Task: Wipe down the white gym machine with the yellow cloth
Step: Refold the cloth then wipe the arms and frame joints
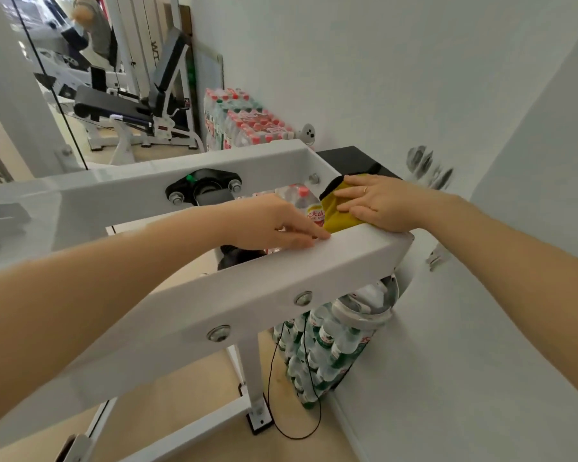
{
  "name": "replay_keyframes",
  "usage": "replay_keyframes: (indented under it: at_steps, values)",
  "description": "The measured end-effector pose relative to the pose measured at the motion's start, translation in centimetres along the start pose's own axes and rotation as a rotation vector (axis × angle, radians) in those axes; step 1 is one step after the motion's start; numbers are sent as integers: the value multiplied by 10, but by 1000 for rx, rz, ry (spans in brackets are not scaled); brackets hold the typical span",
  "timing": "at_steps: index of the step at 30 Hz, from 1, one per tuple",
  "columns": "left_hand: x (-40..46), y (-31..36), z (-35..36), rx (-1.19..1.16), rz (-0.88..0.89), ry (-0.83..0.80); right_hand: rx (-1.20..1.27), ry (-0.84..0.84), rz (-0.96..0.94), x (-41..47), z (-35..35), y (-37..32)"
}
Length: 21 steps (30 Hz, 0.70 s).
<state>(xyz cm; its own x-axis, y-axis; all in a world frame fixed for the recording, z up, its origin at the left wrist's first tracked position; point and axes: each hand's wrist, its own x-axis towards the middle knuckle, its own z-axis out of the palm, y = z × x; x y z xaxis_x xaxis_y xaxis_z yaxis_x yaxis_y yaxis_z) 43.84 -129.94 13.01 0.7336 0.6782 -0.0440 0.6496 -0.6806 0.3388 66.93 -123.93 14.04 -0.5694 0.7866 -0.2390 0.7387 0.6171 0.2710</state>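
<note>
right hand [377, 203] flat on yellow cloth [336, 213] at beam [281, 271] end, left hand [274, 225] open on beam edge

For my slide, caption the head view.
Right hand presses yellow cloth against white gym machine; left hand rests on its beam.

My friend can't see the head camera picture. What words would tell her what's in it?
A right hand presses a yellow cloth flat against the far end of a white gym machine's beam, while the left hand rests its fingers on the beam's top. Packs of water bottles are stacked below by the white wall.
</note>
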Motion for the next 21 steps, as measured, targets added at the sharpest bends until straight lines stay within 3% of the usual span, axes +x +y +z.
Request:
replay_keyframes:
  at_steps: [3,10,16,21]
  values:
    - [4,-6,2,13,57,32,-169,-28,-60,35,-11,7]
    - [5,-15,11,70,141,129,-315,-45,-136,66,-18,14]
    - [4,-20,15,47,149,143,-203,-70,-178,43,-6,15]
    - [3,-14,12,66,84,100,-97,37,-131,69,-10,17]
